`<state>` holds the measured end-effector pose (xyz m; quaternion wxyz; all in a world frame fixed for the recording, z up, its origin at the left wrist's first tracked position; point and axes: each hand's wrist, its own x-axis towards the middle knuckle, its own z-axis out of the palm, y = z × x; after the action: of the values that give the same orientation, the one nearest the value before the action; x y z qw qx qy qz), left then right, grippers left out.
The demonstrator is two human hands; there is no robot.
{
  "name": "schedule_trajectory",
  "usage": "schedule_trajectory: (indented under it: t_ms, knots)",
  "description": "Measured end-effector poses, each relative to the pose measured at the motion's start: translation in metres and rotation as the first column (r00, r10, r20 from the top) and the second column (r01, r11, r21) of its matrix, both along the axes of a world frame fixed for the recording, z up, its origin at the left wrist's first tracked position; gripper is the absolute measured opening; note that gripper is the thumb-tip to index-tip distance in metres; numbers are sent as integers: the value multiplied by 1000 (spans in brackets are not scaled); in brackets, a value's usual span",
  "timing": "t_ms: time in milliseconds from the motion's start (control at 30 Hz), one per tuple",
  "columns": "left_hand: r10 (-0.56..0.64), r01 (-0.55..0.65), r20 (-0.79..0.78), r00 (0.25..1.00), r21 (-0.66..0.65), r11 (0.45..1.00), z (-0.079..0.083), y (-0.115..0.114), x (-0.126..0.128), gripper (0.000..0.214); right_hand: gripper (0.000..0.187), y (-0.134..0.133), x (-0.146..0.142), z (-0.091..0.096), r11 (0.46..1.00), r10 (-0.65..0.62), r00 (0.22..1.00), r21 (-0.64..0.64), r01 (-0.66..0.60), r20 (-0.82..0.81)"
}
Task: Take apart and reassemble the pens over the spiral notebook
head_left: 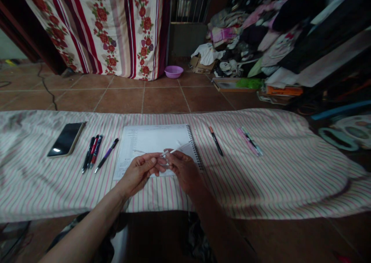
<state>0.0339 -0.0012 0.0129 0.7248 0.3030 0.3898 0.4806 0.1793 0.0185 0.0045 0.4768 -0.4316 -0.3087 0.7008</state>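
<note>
Over the open spiral notebook (158,133), my two hands meet at a slim white pen (181,147), which slants up to the right. My right hand (183,170) pinches it near its lower end. The fingertips of my left hand (142,168) are closed around that lower end; blur and fingers hide exactly how it sits there. Left of the notebook lies a purple and black pen (106,156), beside several black, red and dark blue pens (93,153). To the right are a black pen with an orange end (216,140) and a pink and a light green pen (249,141).
A smartphone (66,139) lies at the left on the striped cloth (275,178). Beyond the cloth, a purple basin (174,72) stands on the tiled floor by a floral curtain (116,31). Piled clothes (246,35) fill the back right.
</note>
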Motion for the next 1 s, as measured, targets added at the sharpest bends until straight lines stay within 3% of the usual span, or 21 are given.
schedule_trajectory:
  t_ms: [100, 200, 233, 333, 400, 500, 700, 1000]
  knots:
    - [106, -92, -162, 981, 92, 991, -2, 0, -2, 26, 17, 1, 2, -2, 1000, -27, 998, -7, 28, 49]
    - [242, -129, -454, 858, 266, 955, -8, 2, -11, 23, 17, 1, 3, -3, 999, -48, 997, -20, 49, 55]
    - [299, -88, -562, 771, 371, 924, -10, 3, -16, 20, 17, 1, 3, -3, 998, -55, 997, -22, 56, 52]
    - [453, 205, -740, 497, 608, 767, -16, 8, -30, 18, 15, 1, 3, -1, 997, -72, 997, -38, 73, 35]
    - [536, 373, -769, 348, 638, 673, -19, 11, -38, 22, 15, 1, 3, 0, 996, -79, 996, -45, 80, 32]
    - [586, 526, -781, 214, 598, 605, -23, 14, -43, 27, 16, 1, 3, -1, 996, -82, 995, -25, 83, 49]
    - [601, 562, -791, 116, 551, 616, -26, 16, -40, 25, 18, 2, 2, -3, 996, -85, 993, -4, 85, 83]
    - [596, 434, -782, 183, 608, 665, -25, 13, -37, 21, 22, 3, 2, -1, 985, -166, 978, -27, 170, 129]
